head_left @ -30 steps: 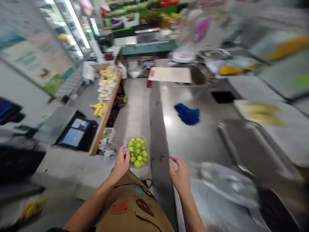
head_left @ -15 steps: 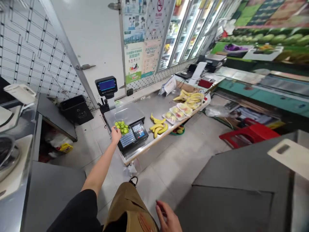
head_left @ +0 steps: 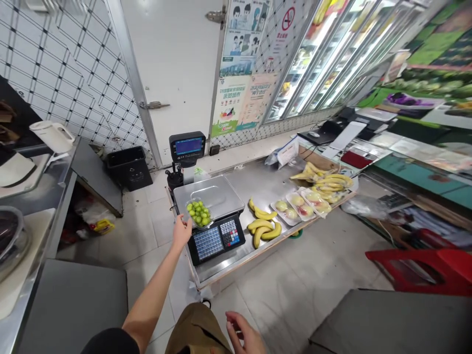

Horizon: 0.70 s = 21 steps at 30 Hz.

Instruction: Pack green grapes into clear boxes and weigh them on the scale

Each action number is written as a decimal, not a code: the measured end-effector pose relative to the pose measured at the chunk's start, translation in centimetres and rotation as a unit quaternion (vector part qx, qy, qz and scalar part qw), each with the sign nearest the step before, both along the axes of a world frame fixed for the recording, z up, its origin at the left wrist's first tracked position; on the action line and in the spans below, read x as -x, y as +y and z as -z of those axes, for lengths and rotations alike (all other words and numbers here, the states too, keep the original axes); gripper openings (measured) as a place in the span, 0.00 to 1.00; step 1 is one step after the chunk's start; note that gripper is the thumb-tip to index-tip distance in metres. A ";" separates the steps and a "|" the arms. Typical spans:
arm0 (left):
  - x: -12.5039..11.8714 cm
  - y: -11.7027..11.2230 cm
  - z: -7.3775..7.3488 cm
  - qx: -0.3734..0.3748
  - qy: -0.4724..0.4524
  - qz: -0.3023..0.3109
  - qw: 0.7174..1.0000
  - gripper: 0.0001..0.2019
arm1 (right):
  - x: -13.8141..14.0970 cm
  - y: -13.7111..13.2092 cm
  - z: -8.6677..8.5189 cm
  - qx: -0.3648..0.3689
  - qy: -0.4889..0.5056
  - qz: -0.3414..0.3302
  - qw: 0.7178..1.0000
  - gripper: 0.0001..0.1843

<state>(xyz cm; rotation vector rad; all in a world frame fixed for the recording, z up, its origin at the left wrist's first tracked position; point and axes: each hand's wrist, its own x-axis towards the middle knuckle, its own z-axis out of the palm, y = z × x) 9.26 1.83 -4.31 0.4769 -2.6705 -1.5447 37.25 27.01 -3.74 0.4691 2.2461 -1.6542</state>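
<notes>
My left hand (head_left: 182, 231) reaches out to a clear tray of small green fruit (head_left: 198, 213) and grips its near edge. The tray rests on the steel pan of a weighing scale (head_left: 212, 195), above the scale's keypad (head_left: 216, 240). My right hand (head_left: 245, 334) hangs low at the bottom of the view with its fingers apart, holding nothing, beside my brown apron (head_left: 197, 328).
Loose bananas (head_left: 262, 227) and wrapped fruit trays (head_left: 299, 204) lie on the steel counter (head_left: 258, 182) right of the scale. A black bin (head_left: 129, 167) stands by the white door. A red stool (head_left: 427, 268) sits at right, a steel worktop (head_left: 391, 322) at bottom right.
I have turned from the steel worktop to the scale counter. My left hand carried the fruit tray onto the scale pan; the right hand dropped to my side.
</notes>
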 end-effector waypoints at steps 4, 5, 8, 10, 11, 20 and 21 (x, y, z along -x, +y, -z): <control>0.1 0.1 -0.9 0.009 0.018 0.022 1.000 0.15 | 1.5 0.1 0.3 -0.003 0.014 0.018 1.000 0.20; 0.2 0.2 -1.1 0.010 0.025 0.034 0.999 0.14 | 1.7 0.1 0.2 -0.004 0.018 0.022 1.000 0.20; 0.7 0.6 -1.8 0.043 0.088 0.111 0.989 0.12 | 2.2 0.1 0.2 -0.006 0.018 0.019 1.000 0.21; 1.2 0.9 -2.3 0.075 0.131 0.173 0.973 0.11 | 2.2 0.1 0.2 -0.006 0.015 0.009 1.000 0.21; 1.4 1.1 -2.6 0.092 0.141 0.202 0.965 0.12 | 2.3 0.1 0.3 -0.006 0.013 0.004 1.000 0.21; 3.9 2.3 -3.8 0.236 0.066 0.358 0.901 0.14 | 2.6 0.1 0.4 0.002 0.000 -0.004 1.000 0.20; 4.2 2.4 -3.7 0.235 0.067 0.361 0.900 0.13 | 2.7 0.1 0.3 0.004 -0.003 0.001 1.000 0.20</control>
